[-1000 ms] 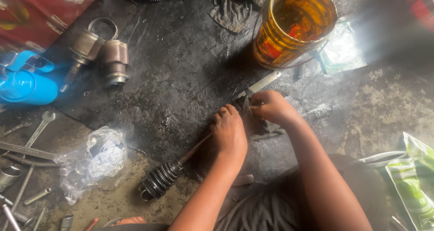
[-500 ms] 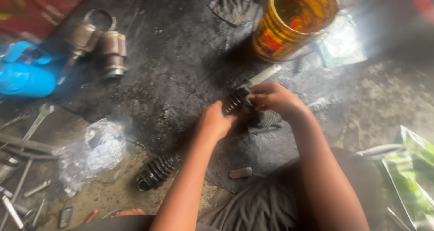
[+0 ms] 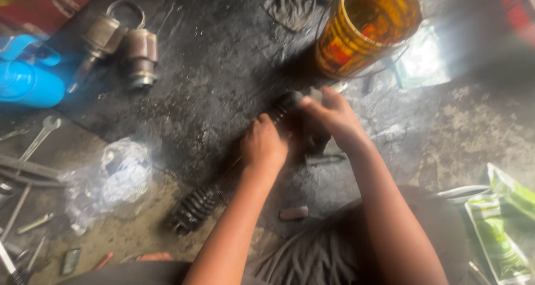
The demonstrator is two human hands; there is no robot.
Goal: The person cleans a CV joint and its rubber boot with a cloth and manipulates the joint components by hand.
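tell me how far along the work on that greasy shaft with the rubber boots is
Looks done: one ribbed black boot sits on the shaft's near end. In hand: the left hand grips the shaft while the right hand holds the second boot at the far end. Left: the two metal joint housings lie apart, unattached. Blur hides finer detail.

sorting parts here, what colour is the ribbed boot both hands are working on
Black, grimy; head view, ribbed boot between left hand and right hand.

Single view: head-worn camera, looked steeply down from close above onto a greasy black floor (image 3: 212, 95); amber jar (image 3: 368, 28) lay beyond the fingers (image 3: 329, 98), lap nearest the lens.
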